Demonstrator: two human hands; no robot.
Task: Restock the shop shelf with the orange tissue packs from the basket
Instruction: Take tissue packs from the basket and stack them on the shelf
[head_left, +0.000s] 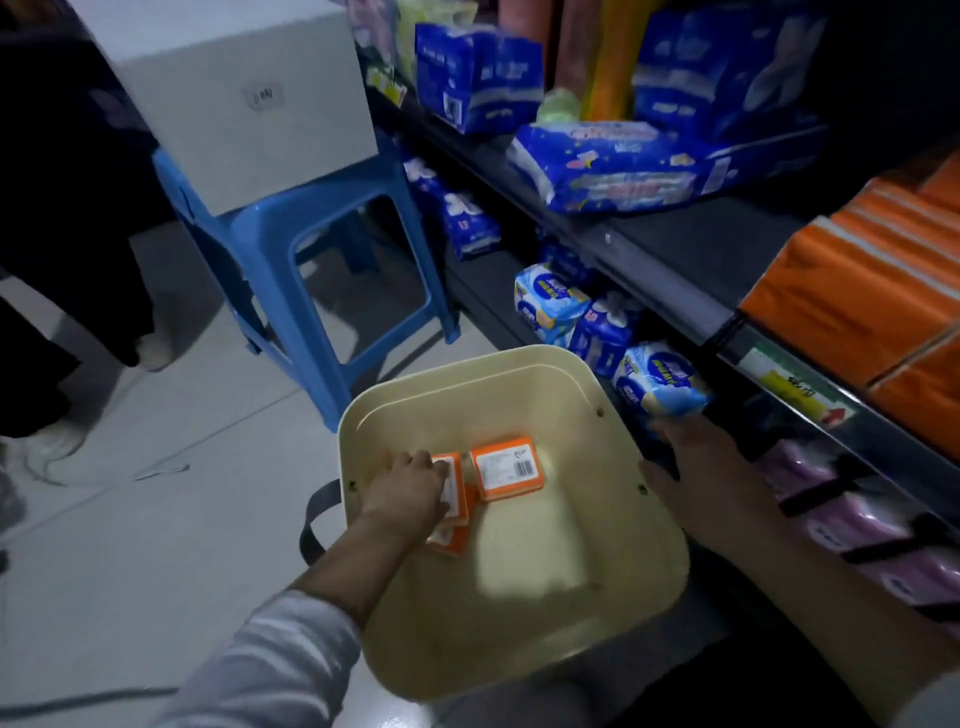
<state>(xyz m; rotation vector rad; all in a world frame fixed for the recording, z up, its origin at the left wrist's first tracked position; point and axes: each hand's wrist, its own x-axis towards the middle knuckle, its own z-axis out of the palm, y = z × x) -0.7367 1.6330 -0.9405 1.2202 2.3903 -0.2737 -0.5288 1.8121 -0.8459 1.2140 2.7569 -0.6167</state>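
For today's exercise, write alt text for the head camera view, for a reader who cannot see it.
A person's left hand reaches into a cream basket on the floor and touches small orange tissue packs. The right hand rests at the basket's right rim, beside dark shop shelves of blue packs. A blue stool stands behind.

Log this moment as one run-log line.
left hand: grasping orange pack in basket | right hand: open on rim | shelf: pending

The person's left hand (415, 486) reaches forward and down on an extended arm in a grey-and-white striped sleeve, palm down, fingers curled closed. The bare right hand (696, 467), well apart to its right, lies flat, fingers spread forward.
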